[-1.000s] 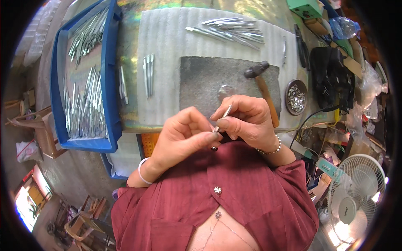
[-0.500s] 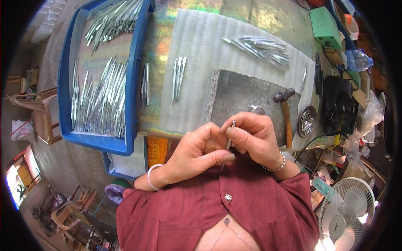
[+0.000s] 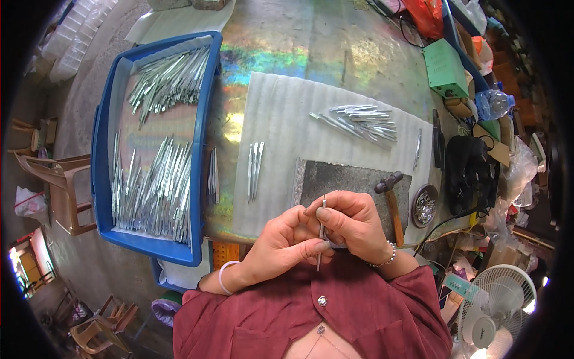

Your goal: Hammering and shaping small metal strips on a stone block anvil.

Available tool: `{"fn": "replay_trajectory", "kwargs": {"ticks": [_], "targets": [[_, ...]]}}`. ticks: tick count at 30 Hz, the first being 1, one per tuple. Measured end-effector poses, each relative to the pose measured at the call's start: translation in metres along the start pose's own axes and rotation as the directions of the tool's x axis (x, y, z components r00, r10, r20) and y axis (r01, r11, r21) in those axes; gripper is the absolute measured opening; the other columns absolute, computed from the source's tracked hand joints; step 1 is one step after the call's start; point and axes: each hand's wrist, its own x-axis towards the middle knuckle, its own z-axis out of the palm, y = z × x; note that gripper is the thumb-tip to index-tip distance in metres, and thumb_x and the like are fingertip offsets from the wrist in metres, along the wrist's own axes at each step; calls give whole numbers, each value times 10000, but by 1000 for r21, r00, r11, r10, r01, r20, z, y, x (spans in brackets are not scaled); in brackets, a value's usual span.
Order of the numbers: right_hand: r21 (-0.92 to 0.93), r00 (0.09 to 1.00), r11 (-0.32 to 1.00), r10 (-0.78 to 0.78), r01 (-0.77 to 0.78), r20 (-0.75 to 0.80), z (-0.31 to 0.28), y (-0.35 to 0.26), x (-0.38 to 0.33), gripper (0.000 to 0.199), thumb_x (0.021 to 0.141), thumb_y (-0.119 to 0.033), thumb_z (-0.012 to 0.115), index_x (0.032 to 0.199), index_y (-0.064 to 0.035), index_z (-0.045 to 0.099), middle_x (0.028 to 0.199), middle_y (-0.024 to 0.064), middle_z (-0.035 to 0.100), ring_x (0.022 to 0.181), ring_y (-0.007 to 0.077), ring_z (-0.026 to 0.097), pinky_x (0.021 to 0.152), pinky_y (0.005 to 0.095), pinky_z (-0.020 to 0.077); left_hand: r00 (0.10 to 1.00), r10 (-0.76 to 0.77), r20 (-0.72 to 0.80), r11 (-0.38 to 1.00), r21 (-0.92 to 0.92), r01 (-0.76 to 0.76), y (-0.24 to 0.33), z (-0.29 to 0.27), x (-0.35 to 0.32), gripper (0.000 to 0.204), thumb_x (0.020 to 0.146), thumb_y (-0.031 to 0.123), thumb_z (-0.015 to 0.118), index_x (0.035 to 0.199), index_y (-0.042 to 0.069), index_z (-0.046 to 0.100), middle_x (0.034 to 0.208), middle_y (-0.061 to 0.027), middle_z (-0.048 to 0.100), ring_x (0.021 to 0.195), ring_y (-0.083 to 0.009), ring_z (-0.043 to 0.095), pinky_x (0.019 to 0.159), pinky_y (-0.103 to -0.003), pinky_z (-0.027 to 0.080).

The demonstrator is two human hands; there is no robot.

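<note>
Close to my chest, both hands hold one slim silver metal tool (image 3: 322, 230), upright between them. My right hand (image 3: 353, 224) pinches its upper part between thumb and fingers. Lower down, the thumb of my left hand (image 3: 281, 239) presses on it, fingers curled behind. The tool's exact kind cannot be made out. Beyond my hands lies a dark stone block (image 3: 341, 182), with a hammer (image 3: 391, 206) resting on its right side. Similar slim metal tools (image 3: 255, 170) lie on the white foam sheet (image 3: 281, 119), and a larger pile of them (image 3: 365, 122) sits farther back.
At left, a blue tray (image 3: 200, 149) holds many such metal pieces in two heaps. On the right stand a round dish of small metal parts (image 3: 425, 206), a green box (image 3: 445, 69), a plastic bottle (image 3: 495, 104) and a black bundle (image 3: 469, 173). A fan (image 3: 496, 299) is at lower right.
The view has tipped, so the bench and tray appear lower in the picture. My hands keep their hold on the metal tool, which now shows more upright.
</note>
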Motion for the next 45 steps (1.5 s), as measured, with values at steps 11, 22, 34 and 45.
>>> {"fn": "replay_trajectory", "kwargs": {"ticks": [11, 22, 34, 45], "targets": [[115, 988, 983, -141, 147, -58, -14, 1, -2, 137, 918, -102, 572, 1008, 0, 559, 772, -5, 589, 640, 21, 517, 529, 173, 415, 1000, 20, -1, 999, 46, -20, 11, 14, 21, 156, 909, 25, 553, 993, 12, 423, 908, -143, 629, 774, -146, 632, 632, -243, 518], [163, 975, 962, -208, 218, -79, -38, -8, -18, 136, 933, -111, 541, 986, 14, 551, 723, 5, 584, 597, 27, 519, 496, 177, 412, 998, -51, 30, 994, 98, 48, 12, 35, 42, 146, 909, 27, 548, 991, 14, 428, 888, -141, 638, 762, -152, 639, 627, -238, 524], [252, 963, 929, -267, 270, -47, -48, -14, -23, 134, 930, -112, 537, 984, 7, 565, 684, -9, 554, 533, 21, 478, 455, 171, 388, 999, 27, 19, 985, 169, -29, 10, 49, 53, 134, 904, 16, 547, 968, 11, 430, 928, -157, 608, 756, -172, 644, 613, -249, 543], [268, 967, 930, -248, 253, -52, -43, -15, -29, 151, 932, -120, 534, 1003, -3, 599, 685, -34, 543, 538, -2, 433, 456, 145, 338, 1000, 2, -10, 992, 126, -1, 9, 50, 49, 161, 892, 13, 563, 993, 8, 437, 929, -152, 610, 744, -166, 643, 596, -242, 546]]}}
